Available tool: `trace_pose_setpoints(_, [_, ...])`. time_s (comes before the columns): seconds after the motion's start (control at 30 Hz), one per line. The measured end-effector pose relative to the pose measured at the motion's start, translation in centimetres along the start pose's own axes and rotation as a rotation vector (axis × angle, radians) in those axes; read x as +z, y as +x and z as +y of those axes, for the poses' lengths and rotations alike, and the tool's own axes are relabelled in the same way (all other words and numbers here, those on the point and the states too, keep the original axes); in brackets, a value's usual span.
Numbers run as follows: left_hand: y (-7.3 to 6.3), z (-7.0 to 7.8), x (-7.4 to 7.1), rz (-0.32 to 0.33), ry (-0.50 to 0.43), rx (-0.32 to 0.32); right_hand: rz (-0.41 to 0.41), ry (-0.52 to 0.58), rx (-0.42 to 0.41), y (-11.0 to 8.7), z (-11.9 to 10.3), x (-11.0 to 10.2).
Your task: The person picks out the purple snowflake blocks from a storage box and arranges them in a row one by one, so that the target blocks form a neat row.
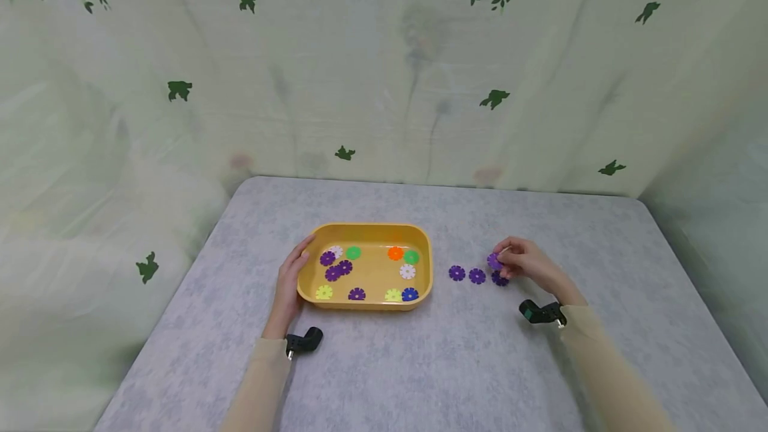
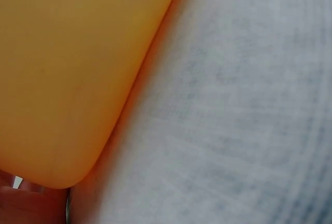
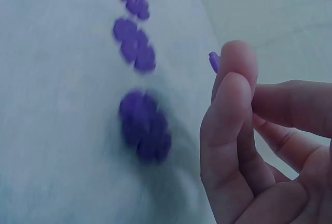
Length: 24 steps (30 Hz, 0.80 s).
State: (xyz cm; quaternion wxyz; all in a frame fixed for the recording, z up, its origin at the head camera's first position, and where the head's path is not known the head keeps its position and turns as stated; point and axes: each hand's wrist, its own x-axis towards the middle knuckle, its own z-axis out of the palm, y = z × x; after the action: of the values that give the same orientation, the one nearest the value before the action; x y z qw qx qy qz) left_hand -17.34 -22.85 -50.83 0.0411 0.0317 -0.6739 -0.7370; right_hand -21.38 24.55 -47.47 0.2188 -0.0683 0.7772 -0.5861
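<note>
My left hand (image 1: pixel 289 282) lies along the left side of a yellow tray (image 1: pixel 366 307), its fingers extended against the wall and rim. In the left wrist view the tray's outer wall (image 2: pixel 67 79) fills the left, with part of the hand under its corner. To the right of the tray, my right hand (image 1: pixel 528 264) pinches a purple flower-shaped disc (image 1: pixel 494 261) between thumb and fingers; only a sliver of the disc (image 3: pixel 214 62) shows in the right wrist view. Below that hand is a purple disc (image 1: pixel 499 279) on the table, in line with two more purple discs (image 1: pixel 477 276).
Inside the tray lie several notched discs: purple (image 1: pixel 357 294), white (image 1: pixel 407 272), green (image 1: pixel 353 253), orange (image 1: pixel 395 253), yellow (image 1: pixel 324 293) and blue (image 1: pixel 410 294). The grey table (image 1: pixel 384 365) ends at a leaf-printed curtain (image 1: pixel 372 85) behind.
</note>
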Motion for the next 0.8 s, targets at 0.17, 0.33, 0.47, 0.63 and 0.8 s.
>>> trace_pose_setpoints(0.17, [-0.1, 0.3, 0.1, -0.008, -0.003, -0.012, 0.039, -0.014, 0.013, -1.8, 1.9, -1.4])
trace_pose_setpoints(0.33, [-0.5, 1.4, 0.3, -0.013, -0.005, -0.031, 0.075, -0.060, 0.014, -2.9, 2.9, -2.1])
trace_pose_setpoints(0.47, [-0.8, 2.0, 0.4, -0.014, 0.013, -0.039, 0.103, -0.111, 0.024, -3.1, 3.1, -2.1])
trace_pose_setpoints(0.63, [-0.6, 1.3, 0.3, -0.015, -0.005, -0.032, 0.143, -0.206, 0.040, -3.2, 2.8, -1.6])
trace_pose_setpoints(0.8, [-0.2, 0.3, 0.0, -0.011, -0.017, -0.015, 0.197, -0.267, 0.045, -2.9, 1.8, -1.2])
